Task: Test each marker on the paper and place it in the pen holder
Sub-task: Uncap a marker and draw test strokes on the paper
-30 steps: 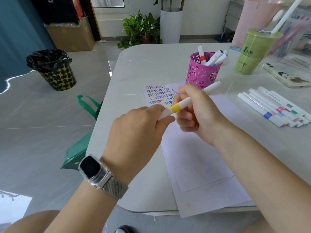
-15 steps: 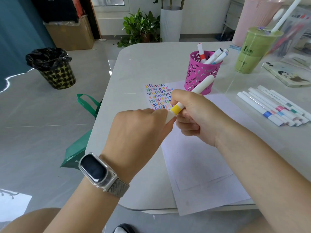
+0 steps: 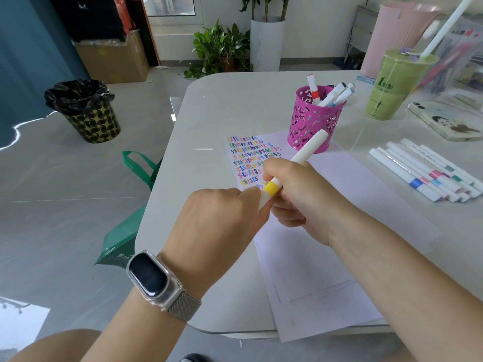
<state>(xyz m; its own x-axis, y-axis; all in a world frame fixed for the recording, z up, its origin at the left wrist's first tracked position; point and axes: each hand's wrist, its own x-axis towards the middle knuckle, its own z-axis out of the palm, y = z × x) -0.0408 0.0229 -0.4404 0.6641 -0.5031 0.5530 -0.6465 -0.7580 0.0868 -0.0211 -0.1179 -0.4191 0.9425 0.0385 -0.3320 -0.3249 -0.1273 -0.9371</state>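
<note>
Grip: our right hand [image 3: 295,197] curls round the barrel of the yellow-banded marker [image 3: 295,160]; our left hand [image 3: 222,220] pinches its near end, where the cap would sit, though our fingers hide that end.
Marker position: held in the air above the paper [image 3: 313,244], tilted, far end pointing toward the pen holder [image 3: 315,121].
Edges and room: the paper's near edge overhangs the rounded table [image 3: 214,121] rim; bare tabletop lies left of the sheet, between it and the table's left edge.
Marker look: white, round and smooth, with one yellow band just beside our right thumb.
Paper: white, flat, with rows of small coloured squiggles in its far left corner.
Pen holder: magenta, cylindrical, perforated cut-out wall; several white markers stand tilted inside.
Spare markers [image 3: 423,171]: a row lying side by side at our right, white with coloured bands.
Green cup [image 3: 394,84]: translucent, with a white straw, beyond the row.
</note>
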